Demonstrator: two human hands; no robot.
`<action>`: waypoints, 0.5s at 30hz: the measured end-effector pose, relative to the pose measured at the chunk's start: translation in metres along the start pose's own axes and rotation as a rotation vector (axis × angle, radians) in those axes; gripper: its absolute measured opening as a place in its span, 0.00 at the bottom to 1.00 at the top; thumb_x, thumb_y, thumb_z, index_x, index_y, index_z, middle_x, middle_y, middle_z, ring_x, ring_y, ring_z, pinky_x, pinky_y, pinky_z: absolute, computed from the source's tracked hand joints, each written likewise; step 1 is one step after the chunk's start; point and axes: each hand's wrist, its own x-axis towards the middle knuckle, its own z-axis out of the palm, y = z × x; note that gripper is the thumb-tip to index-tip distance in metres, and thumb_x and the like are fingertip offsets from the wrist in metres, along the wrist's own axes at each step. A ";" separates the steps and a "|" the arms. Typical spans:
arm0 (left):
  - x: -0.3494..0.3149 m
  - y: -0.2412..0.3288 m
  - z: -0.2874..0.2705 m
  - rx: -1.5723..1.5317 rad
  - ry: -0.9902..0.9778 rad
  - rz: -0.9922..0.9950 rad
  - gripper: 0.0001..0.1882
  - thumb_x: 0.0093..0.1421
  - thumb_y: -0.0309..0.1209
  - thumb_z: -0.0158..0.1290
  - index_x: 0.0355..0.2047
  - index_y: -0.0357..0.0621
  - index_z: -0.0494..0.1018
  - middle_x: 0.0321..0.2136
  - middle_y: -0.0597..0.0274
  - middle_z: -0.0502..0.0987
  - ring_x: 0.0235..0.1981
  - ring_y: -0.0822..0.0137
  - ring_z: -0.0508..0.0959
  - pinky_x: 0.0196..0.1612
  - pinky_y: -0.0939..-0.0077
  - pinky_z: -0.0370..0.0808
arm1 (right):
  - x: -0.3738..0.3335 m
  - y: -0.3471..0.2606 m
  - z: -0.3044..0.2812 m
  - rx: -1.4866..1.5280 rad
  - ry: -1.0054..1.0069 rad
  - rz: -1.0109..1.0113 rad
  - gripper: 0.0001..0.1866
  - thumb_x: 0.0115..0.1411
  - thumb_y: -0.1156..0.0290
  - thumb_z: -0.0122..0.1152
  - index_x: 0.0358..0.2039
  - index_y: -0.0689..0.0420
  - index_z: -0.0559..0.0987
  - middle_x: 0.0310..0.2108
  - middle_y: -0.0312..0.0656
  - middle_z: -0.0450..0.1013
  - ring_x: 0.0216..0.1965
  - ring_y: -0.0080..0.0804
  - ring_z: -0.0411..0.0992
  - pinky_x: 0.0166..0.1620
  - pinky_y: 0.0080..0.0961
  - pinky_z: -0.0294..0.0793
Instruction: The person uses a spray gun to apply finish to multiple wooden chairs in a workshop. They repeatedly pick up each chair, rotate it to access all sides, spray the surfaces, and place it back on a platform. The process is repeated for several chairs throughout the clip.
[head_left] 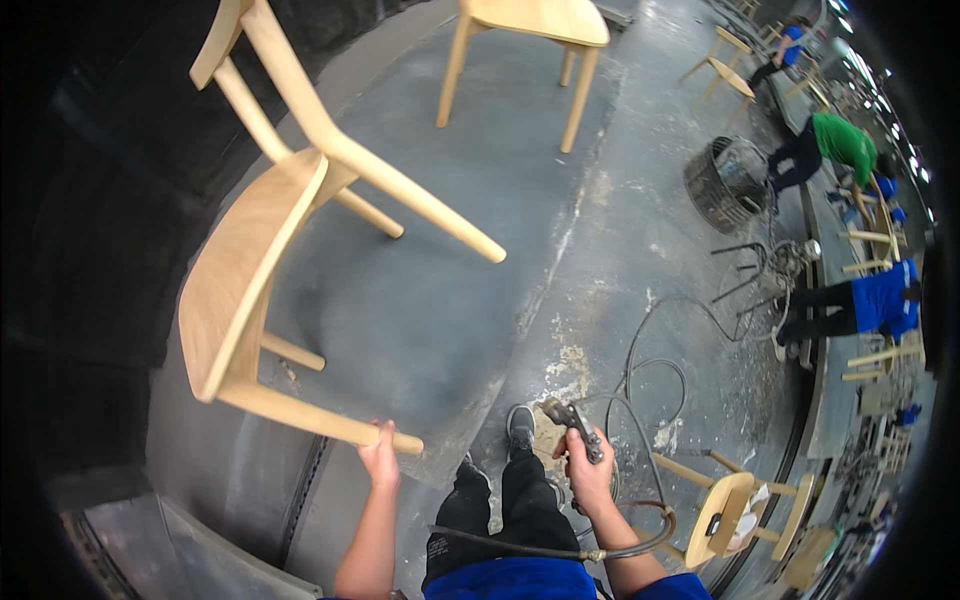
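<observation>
A pale wooden chair point(245, 245) with a curved seat and backrest is tilted on its side at the left. My left hand point(380, 458) is closed around the lower end of one chair leg point(300, 412). In front of my body, my right hand point(588, 470) grips a metal spray gun point(572, 418), its nozzle end pointing up and to the left, away from me. A dark hose point(668, 512) loops beside my right forearm and crosses in front of my waist. Part of the gun's handle is hidden by my fingers.
Another wooden chair point(540, 18) stands ahead. At the right are a black bin point(712, 200), a dark metal stool point(738, 262) and looped hose point(640, 320) on the floor. A chair point(722, 512) holding small items is beside me. People work farther right.
</observation>
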 end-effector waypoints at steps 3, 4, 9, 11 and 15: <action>0.008 -0.008 0.009 -0.139 -0.065 -0.021 0.33 0.60 0.30 0.67 0.61 0.33 0.65 0.43 0.57 0.77 0.50 0.67 0.74 0.58 0.67 0.68 | 0.006 0.031 -0.027 -0.054 0.154 -0.009 0.14 0.73 0.61 0.54 0.45 0.59 0.78 0.21 0.34 0.75 0.17 0.15 0.66 0.18 0.16 0.60; 0.024 -0.004 0.009 -0.178 -0.064 0.016 0.33 0.59 0.29 0.67 0.61 0.34 0.65 0.44 0.56 0.77 0.50 0.67 0.74 0.58 0.67 0.68 | 0.006 0.037 -0.026 -0.046 0.197 0.027 0.14 0.73 0.61 0.54 0.45 0.59 0.78 0.22 0.34 0.75 0.18 0.17 0.69 0.18 0.16 0.61; 0.049 -0.047 0.059 -0.098 -0.073 -0.074 0.30 0.58 0.27 0.67 0.58 0.35 0.69 0.47 0.55 0.75 0.48 0.65 0.74 0.59 0.66 0.67 | 0.024 0.075 -0.036 0.067 0.250 0.090 0.12 0.72 0.62 0.56 0.35 0.57 0.76 0.22 0.34 0.75 0.18 0.14 0.67 0.19 0.16 0.61; 0.075 -0.074 0.092 -0.100 -0.092 -0.061 0.27 0.58 0.29 0.68 0.55 0.35 0.71 0.48 0.54 0.75 0.50 0.64 0.74 0.59 0.66 0.68 | 0.041 0.083 -0.022 0.066 0.294 0.111 0.12 0.72 0.62 0.56 0.36 0.57 0.76 0.23 0.34 0.75 0.20 0.17 0.70 0.18 0.16 0.61; 0.124 -0.115 0.173 -0.082 -0.210 -0.094 0.29 0.59 0.35 0.69 0.55 0.33 0.71 0.52 0.51 0.74 0.55 0.61 0.73 0.62 0.65 0.67 | 0.069 0.084 -0.024 0.192 0.322 0.097 0.16 0.73 0.59 0.54 0.38 0.60 0.76 0.24 0.37 0.75 0.24 0.23 0.75 0.19 0.16 0.63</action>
